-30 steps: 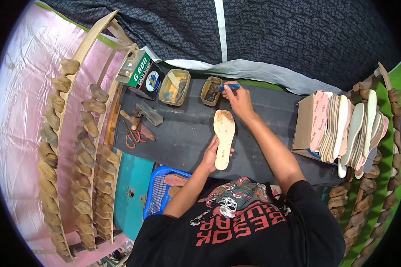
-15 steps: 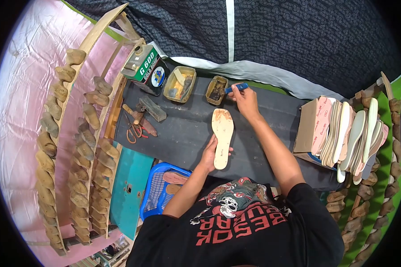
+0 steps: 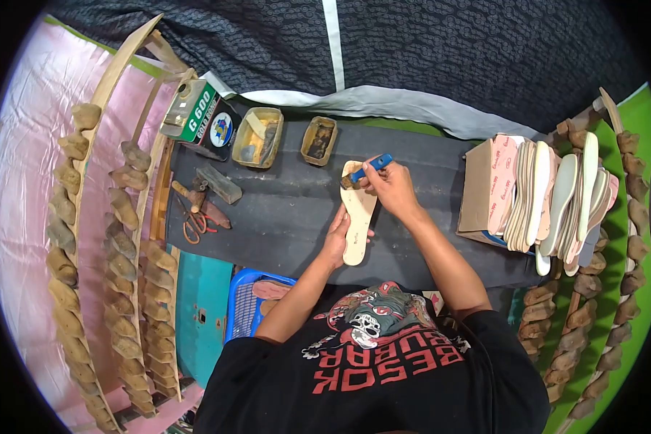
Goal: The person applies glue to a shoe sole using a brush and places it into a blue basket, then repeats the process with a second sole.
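Observation:
A pale insole lies in my left hand, whose fingers hold its narrow part from beneath and the side. My right hand grips a blue-handled brush, and its dark tip rests on the wide end of the insole. Brownish smears show around the tip. Beyond the insole stands a small tub with dark residue inside. Left of it is a larger tub holding a pale scraper-like piece and dark matter.
A green can stands at the back left. Near it lie a grey block, scissors and a hammer. A box full of insoles is at right. Wooden lasts line racks on both sides; a blue basket sits lower left.
My right hand has moved the brush from beside the small tub down onto the insole's wide end. The whole view has shifted, so the table objects appear further left.

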The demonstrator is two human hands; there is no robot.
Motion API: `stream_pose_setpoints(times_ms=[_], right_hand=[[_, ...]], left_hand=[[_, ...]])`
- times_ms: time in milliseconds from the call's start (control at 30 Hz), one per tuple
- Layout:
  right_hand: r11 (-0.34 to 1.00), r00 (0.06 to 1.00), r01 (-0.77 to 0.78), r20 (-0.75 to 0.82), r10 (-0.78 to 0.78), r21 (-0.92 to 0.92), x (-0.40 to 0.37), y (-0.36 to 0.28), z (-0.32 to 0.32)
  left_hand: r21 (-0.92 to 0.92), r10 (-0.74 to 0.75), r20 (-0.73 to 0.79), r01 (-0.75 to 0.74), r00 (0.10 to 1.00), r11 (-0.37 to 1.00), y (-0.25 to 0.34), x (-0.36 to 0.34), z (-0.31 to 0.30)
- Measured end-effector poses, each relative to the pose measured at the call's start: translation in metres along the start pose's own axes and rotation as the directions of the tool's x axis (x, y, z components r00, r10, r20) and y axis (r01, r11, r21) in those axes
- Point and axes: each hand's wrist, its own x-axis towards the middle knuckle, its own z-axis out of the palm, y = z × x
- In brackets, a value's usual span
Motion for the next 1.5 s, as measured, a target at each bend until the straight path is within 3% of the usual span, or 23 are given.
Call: stream_pose_setpoints(times_ms=[233,333,533,667,900,1133,1333,1500], right_hand=[[1.000,0.985,0.001,-0.170,-0.005,-0.025,-0.001,0.011,-0.016],[0.996,0.994,-0.022,-0.105,0.013,-0.087,-0.004,0.013,-0.019],[0.983,0.966,0.073,-0.235,-0.112,-0.166,0.006,-0.006,-0.020],[0.956,0.974,0.133,-0.145,-0.175,-0.260,-0.014,-0.016,-0.006],[0.956,0.940,0.123,-0.279,-0.199,-0.267,0.002,-0.011,-0.018],[0.952,0.944,0.185,-0.225,-0.241,-0.245,-0.019,-0.010,-0.023],[0.946,0.896,0.171,-0.355,-0.266,-0.276,-0.009,0.002,-0.041],[0.923,0.900,0.258,-0.277,-0.338,-0.287,-0.024,-0.004,-0.040]], left_hand=[[0.064,-0.012,0.020,0.011,1.000,0.998,-0.014,0.006,0.008],[0.068,-0.035,0.021,0.034,0.999,0.997,-0.012,0.006,0.010],[0.126,-0.042,0.007,0.041,0.999,0.991,-0.014,0.004,0.011],[0.114,-0.031,-0.005,0.031,1.000,0.993,-0.009,0.003,0.015],[0.162,-0.030,0.017,0.027,0.999,0.986,-0.015,0.004,0.017],[0.106,0.018,0.024,-0.021,1.000,0.994,-0.009,0.006,0.023],[0.091,0.011,0.058,-0.016,0.998,0.996,-0.004,0.007,0.023],[0.091,-0.003,0.059,-0.002,0.998,0.996,-0.005,0.006,0.029]])
